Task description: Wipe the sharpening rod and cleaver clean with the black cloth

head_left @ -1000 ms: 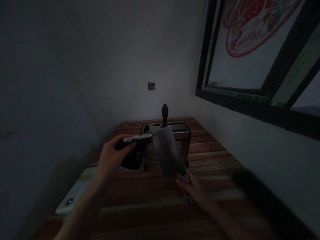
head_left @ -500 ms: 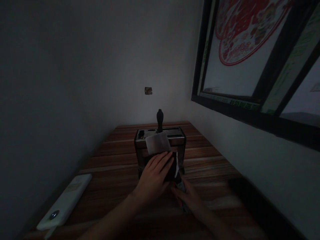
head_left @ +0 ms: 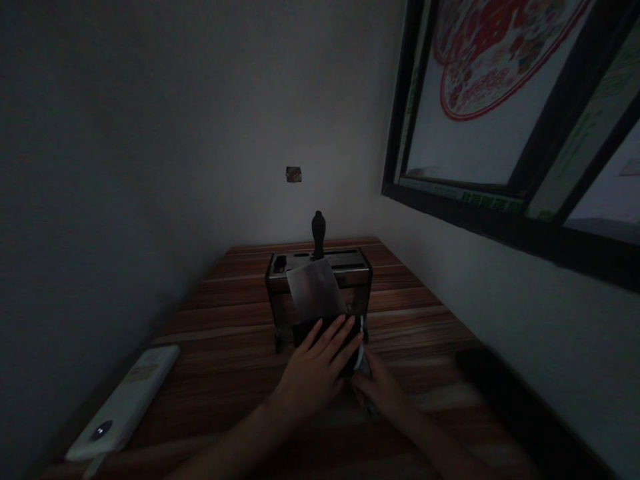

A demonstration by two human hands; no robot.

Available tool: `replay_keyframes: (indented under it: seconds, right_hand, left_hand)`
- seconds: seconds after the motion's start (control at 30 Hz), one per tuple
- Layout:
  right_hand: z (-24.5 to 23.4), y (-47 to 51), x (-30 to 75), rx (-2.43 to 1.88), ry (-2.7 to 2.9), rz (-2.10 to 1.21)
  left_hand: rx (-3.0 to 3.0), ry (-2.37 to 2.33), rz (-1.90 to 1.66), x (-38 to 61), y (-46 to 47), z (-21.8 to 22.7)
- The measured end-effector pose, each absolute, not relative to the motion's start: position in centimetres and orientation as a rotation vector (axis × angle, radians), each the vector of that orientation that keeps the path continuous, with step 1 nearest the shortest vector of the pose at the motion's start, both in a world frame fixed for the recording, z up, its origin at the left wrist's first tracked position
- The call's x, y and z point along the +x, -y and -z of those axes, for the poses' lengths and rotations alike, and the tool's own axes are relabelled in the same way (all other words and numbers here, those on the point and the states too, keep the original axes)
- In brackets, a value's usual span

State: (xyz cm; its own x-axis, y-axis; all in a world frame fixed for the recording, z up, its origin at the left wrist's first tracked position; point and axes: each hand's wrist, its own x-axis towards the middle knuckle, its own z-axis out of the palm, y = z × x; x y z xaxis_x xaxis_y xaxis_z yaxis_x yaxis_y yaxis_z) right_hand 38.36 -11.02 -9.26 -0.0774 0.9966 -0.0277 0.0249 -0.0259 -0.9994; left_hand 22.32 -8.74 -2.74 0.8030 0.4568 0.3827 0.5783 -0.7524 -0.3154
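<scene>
The room is dim. My right hand [head_left: 381,392] grips the handle of a cleaver [head_left: 315,287], whose broad grey blade points up and away. My left hand [head_left: 316,368] lies over the lower part of the blade, fingers stretched out and pressing a dark cloth or pad with a white edge [head_left: 354,340] against it. Just behind stands a metal knife block [head_left: 358,275] with one black handle [head_left: 318,233] sticking up from a slot.
All of this rests on a striped wooden countertop [head_left: 240,373] in a corner between two walls. A white flat device [head_left: 123,405] lies at the left edge. A dark-framed window with a red round decoration [head_left: 480,60] is on the right wall. A dark blurred object [head_left: 500,387] sits at right.
My left hand brought the dark pad from the left over onto the cleaver blade and now rests on it. The cleaver moved slightly towards the knife block.
</scene>
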Motion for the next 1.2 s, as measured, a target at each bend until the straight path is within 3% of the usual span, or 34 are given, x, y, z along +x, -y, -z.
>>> replay_keyframes:
  seconds: [0.23, 0.73, 1.2]
  right_hand:
    - [9.9, 10.9, 38.6, -1.254, 1.361, -1.012]
    - [10.1, 10.9, 38.3, -1.263, 1.381, -0.933]
    - [9.4, 10.9, 38.0, -1.323, 1.418, -1.005]
  left_hand:
    - [-2.583, 0.636, 0.38, 22.7, 9.5, 3.5]
    - [-2.699, 0.686, 0.429, 22.3, 9.0, 2.8]
    - [-2.476, 0.962, 0.63, 21.6, 5.5, -2.6]
